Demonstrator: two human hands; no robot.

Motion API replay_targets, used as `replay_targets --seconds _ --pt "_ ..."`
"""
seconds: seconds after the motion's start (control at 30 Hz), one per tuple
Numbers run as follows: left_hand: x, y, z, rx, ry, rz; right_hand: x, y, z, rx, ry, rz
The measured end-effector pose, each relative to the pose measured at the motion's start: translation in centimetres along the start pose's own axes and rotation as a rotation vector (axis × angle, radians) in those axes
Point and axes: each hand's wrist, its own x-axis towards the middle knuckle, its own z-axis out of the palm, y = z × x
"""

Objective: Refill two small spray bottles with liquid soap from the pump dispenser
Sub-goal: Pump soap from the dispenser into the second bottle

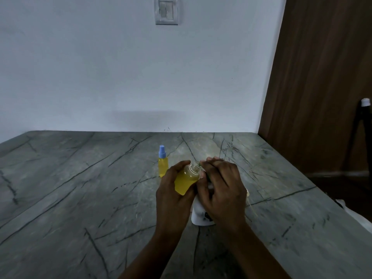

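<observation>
The left hand [171, 194] gripped a small clear uncapped bottle of yellow liquid [186, 181] just above and left of the white plastic pump dispenser [198, 215]. The bottle's long axis was tilted, so its threaded neck pointed up and right toward the green spout. The right hand [221, 184] lay curled over the dispenser's top, hiding the pump head. A second yellow spray bottle with a blue cap [163, 164] stood upright beyond the dispenser, to its left.

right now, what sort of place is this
Likely a home counter, perhaps a kitchen or utility room: a grey veined stone countertop, a light switch on the plain white wall, and a wooden door at the right.
</observation>
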Motion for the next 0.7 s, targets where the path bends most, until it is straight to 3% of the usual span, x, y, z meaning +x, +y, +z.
replay_targets --seconds 0.7 --pt "0.2 0.5 0.3 -0.044 0.008 -0.021 1.1 -0.6 -1.0 0.032 -0.081 0.048"
